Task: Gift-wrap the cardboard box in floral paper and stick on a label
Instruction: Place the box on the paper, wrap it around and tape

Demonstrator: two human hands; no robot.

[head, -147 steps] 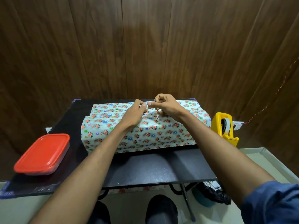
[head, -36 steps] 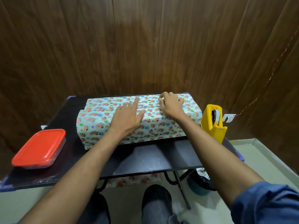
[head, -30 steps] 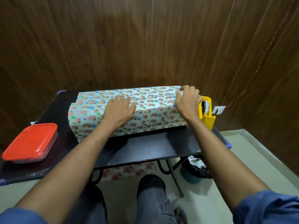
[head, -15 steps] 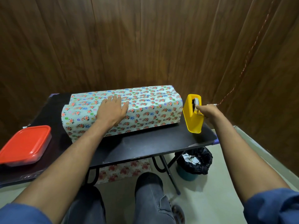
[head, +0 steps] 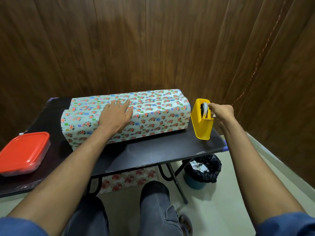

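Floral-papered long box (head: 153, 113) under flat left hand (head: 115, 116); right hand (head: 221, 111) pinches tape (head: 205, 109).

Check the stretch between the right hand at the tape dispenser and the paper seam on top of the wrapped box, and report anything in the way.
Nothing visible blocks it. The right hand is at the roll in the yellow tape dispenser, which stands just right of the wrapped box. The left hand presses flat on the box top further left.

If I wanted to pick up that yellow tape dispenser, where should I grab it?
Probably from above, fingers pinching the two flat side walls of the yellow plastic tape dispenser. It stands upright and narrow, with the wrapped box close on one side and the right hand at its roll.
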